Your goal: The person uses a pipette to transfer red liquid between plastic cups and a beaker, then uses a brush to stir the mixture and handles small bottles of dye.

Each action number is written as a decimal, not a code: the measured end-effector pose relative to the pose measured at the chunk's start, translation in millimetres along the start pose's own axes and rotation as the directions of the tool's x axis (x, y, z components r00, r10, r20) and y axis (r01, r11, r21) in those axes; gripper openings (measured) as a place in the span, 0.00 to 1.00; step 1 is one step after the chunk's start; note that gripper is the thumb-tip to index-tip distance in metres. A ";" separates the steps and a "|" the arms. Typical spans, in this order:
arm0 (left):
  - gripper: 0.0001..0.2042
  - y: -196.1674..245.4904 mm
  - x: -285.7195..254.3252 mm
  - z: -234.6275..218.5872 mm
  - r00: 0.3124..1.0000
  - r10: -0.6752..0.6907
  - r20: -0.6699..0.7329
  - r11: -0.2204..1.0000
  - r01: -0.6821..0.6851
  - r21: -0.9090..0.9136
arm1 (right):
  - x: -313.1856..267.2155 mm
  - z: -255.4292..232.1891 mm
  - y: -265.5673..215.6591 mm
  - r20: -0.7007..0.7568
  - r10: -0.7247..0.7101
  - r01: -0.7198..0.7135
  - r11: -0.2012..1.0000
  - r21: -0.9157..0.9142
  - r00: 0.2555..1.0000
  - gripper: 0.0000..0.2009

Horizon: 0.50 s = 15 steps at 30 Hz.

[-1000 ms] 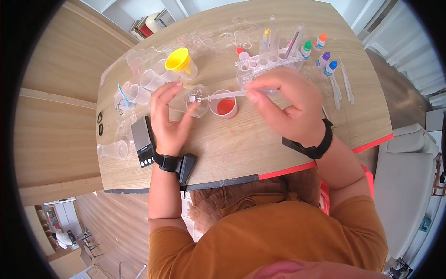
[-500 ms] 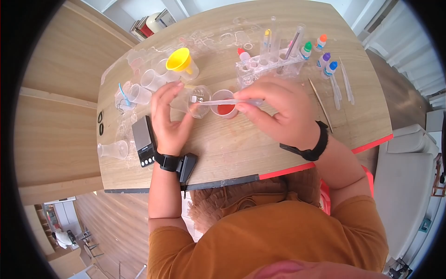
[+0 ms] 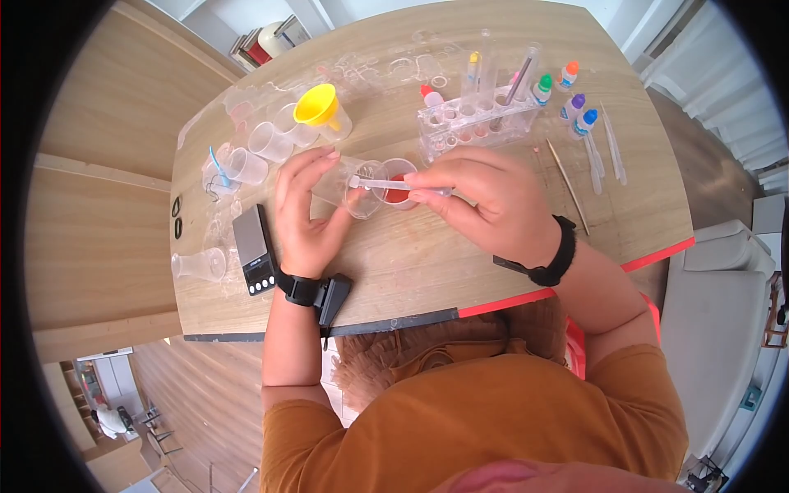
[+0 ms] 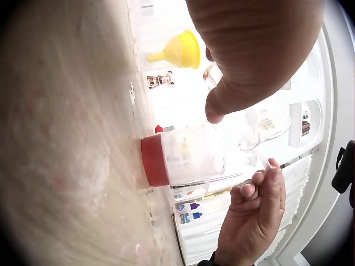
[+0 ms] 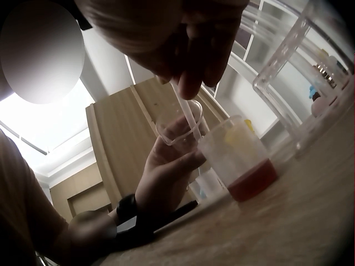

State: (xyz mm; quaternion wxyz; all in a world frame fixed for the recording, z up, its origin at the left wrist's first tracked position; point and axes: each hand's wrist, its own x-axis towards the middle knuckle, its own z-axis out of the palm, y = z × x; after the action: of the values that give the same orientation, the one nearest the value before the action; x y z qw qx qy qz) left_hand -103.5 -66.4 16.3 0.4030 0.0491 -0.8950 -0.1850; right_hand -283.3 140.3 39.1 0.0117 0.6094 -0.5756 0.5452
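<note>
My left hand (image 3: 306,215) grips a clear measuring cup (image 3: 364,212) with printed graduations, tilted so its mouth faces the right hand. Between thumb and fingers, my right hand (image 3: 505,204) pinches a translucent plastic dropper (image 3: 380,185). The dropper's thin end reaches into the mouth of the measuring cup, as the right wrist view also shows. Just right of it a plastic cup (image 5: 228,145) of red liquid (image 5: 253,180) stands upright on the table, partly hidden from above by the dropper and the measuring cup.
A clear test tube rack (image 3: 485,123) with tubes stands behind the right hand. Coloured-cap bottles, including a blue-capped one (image 3: 585,123), and a wooden stick (image 3: 567,185) lie right. At left are a digital scale (image 3: 255,246), several clear cups and a yellow funnel (image 3: 317,105).
The right hand has turned and shifted slightly left with the dropper, whose thin end now sits over the measuring cup's mouth. The left hand and measuring cup have moved slightly right.
</note>
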 end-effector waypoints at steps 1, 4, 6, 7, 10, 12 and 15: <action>0.29 -0.4 -0.1 0.2 1.000 0.000 -0.001 1.000 0.000 -0.004 | 0.0 -0.2 -0.2 0.007 0.007 -0.007 1.000 0.003 1.000 0.07; 0.30 -0.5 0.0 1.0 1.000 0.009 -0.009 1.000 -0.009 -0.017 | 0.6 0.1 -0.5 0.002 0.014 -0.014 1.000 0.018 1.000 0.07; 0.30 -0.3 -0.1 1.0 1.000 0.008 -0.008 1.000 -0.008 -0.015 | 2.4 -0.8 -3.5 -0.005 0.038 -0.037 0.998 0.045 0.999 0.08; 0.30 -0.3 -0.1 1.0 1.000 0.007 -0.007 1.000 -0.007 -0.014 | 3.6 -1.8 -5.2 -0.010 0.062 -0.061 0.996 0.072 0.998 0.08; 0.30 -3.3 -1.0 1.4 1.000 -0.007 -0.015 1.000 0.007 -0.004 | 7.2 -9.1 -3.6 -0.054 0.060 -0.056 0.996 0.072 0.997 0.09; 0.30 -3.8 -0.9 0.9 1.000 -0.019 -0.015 1.000 0.019 0.007 | 9.9 -15.1 -5.1 -0.081 0.062 -0.056 0.996 0.075 0.995 0.09; 0.29 -4.5 -0.8 1.3 0.999 -0.037 -0.023 0.999 0.038 0.021 | 10.4 -20.4 -3.4 -0.139 0.099 -0.082 0.989 0.123 0.985 0.09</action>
State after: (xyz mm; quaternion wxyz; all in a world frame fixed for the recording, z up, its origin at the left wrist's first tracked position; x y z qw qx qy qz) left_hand -104.2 -70.0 13.3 0.4091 0.0725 -0.8911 -0.1823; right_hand -296.8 147.4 56.6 -0.0072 0.5412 -0.5673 0.6207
